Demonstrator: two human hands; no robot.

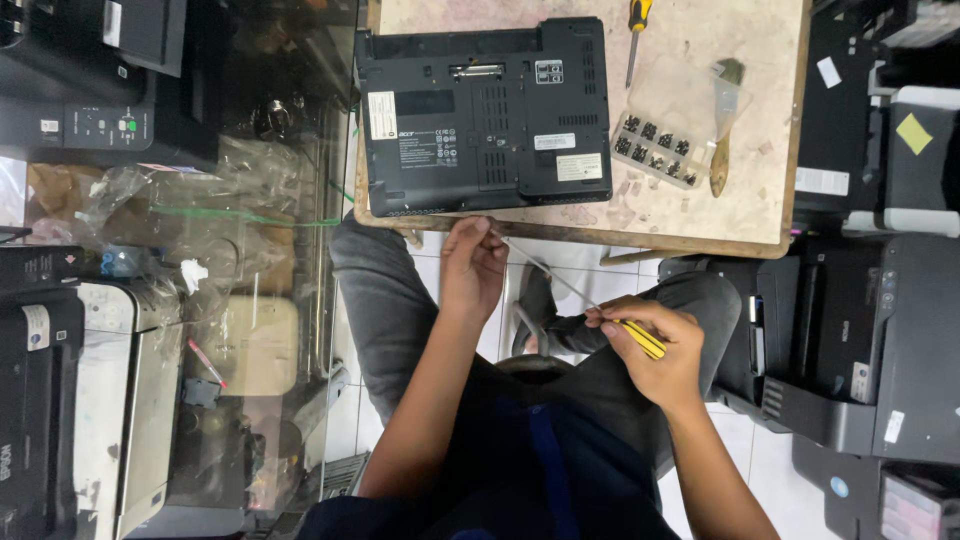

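Head view looked straight down on a seated person in grey trousers at the near edge of a worn, pale tabletop (700, 200). A black laptop (483, 115) lay upside down on it, its underside facing up, its near edge just at the tabletop's front edge. The left hand (472, 265) was raised to that near edge, fingers pinched together at the tip of a long screwdriver (590, 303); whether the fingers touched the laptop itself could not be told. The right hand (655, 350) was closed around the screwdriver's yellow-and-black handle, down over the right thigh, so the thin metal shaft ran on a slant from that hand up to the left hand. To the right of the laptop sat a clear plastic compartment box (660, 135) holding small dark parts, its lid open. A paintbrush (724, 125) with a wooden handle lay across the right side of the box. A second screwdriver (634, 35) with a yellow and orange handle lay near the far edge, between laptop and box. Black printers (860, 340) stood on the floor to the right, and a glass cabinet (250, 250) cluttered with plastic bags stood to the left.
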